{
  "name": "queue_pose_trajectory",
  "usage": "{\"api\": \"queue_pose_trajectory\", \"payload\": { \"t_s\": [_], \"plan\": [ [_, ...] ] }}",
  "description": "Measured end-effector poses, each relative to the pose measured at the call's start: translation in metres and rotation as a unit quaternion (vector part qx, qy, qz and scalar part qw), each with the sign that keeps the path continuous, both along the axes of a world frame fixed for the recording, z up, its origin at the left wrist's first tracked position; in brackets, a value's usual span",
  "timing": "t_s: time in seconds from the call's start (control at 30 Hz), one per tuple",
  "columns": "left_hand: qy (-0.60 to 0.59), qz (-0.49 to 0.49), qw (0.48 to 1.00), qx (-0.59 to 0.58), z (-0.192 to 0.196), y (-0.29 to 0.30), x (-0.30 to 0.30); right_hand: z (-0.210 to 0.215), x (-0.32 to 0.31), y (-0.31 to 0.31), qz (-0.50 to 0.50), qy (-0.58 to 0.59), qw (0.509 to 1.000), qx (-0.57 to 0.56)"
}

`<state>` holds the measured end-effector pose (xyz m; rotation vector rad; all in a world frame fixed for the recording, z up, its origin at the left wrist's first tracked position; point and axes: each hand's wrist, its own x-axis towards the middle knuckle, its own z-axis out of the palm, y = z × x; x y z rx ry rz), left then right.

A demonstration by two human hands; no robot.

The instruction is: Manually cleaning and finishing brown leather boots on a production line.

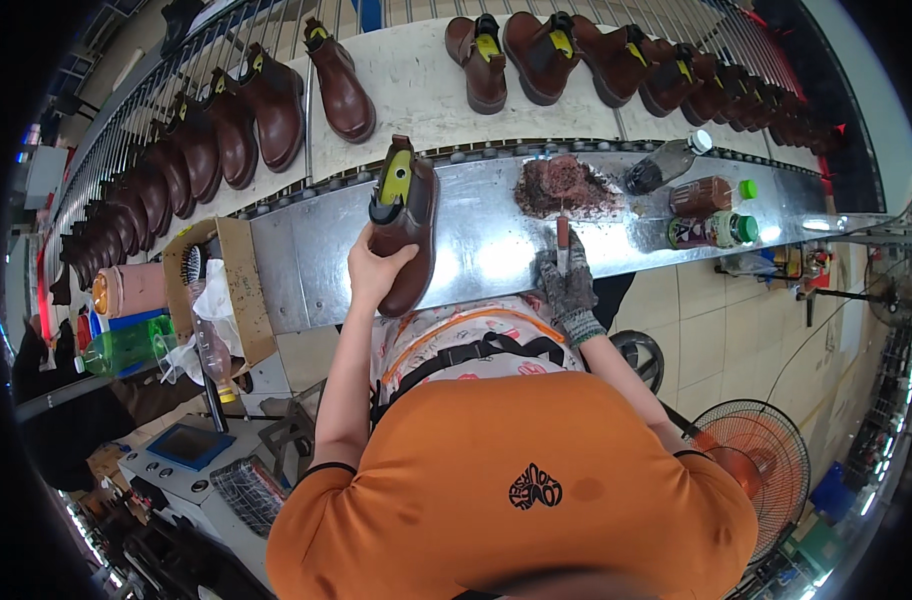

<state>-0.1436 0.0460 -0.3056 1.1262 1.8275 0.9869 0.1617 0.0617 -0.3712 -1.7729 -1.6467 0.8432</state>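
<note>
A brown leather ankle boot [417, 235] with a yellow insole stands on the metal bench top [316, 262]. My bare left hand [384, 268] is closed around the boot's near side, its thumb across the upper. My right hand [569, 287], in a dirty grey glove, grips a slim tool [563, 236] with a flat reddish-brown end; its exact kind is unclear. That end points at a heap of dark red-brown, crumbly or waxy stuff [564, 183] smeared over the bench, just beyond the hand.
Brown boots [279, 108] line the conveyor [406, 75] behind the bench. Right of the heap lie a dark bottle [661, 166], a brown-filled bottle [703, 195] and a labelled bottle [711, 230]. A cardboard box [246, 290] sits left; a fan [751, 470] stands lower right.
</note>
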Motion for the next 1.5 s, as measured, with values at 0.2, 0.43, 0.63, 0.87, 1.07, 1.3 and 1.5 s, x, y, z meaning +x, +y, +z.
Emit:
{"api": "queue_pose_trajectory", "payload": {
  "t_s": [0.2, 0.43, 0.63, 0.87, 1.07, 1.3, 1.5],
  "plan": [
    [-0.346, 0.021, 0.933, 0.1, 0.04, 0.042, -0.021, 0.038, -0.012, -0.007, 0.019, 0.279, 0.958, -0.064],
    [-0.284, -0.255, 0.923, -0.055, 0.003, 0.14, -0.033, 0.035, -0.004, -0.022, 0.172, -0.061, 0.983, -0.021],
    [-0.306, -0.217, 0.927, 0.005, 0.037, 0.123, -0.02, 0.044, -0.004, -0.019, 0.088, 0.149, 0.984, -0.029],
    [-0.352, -0.323, 0.818, 0.321, 0.081, 0.076, -0.03, 0.061, -0.005, -0.02, 0.012, 0.381, 0.923, -0.056],
    [-0.353, -0.369, 0.795, 0.327, 0.091, 0.063, -0.017, 0.101, 0.019, -0.004, 0.085, 0.405, 0.895, -0.166],
    [-0.362, -0.379, 0.794, 0.307, 0.093, 0.062, -0.007, 0.214, -0.002, 0.031, 0.332, 0.106, 0.937, 0.015],
    [-0.367, -0.396, 0.784, 0.307, 0.095, 0.062, -0.002, 0.234, -0.017, 0.035, 0.448, -0.045, 0.881, 0.144]
  ]
}}
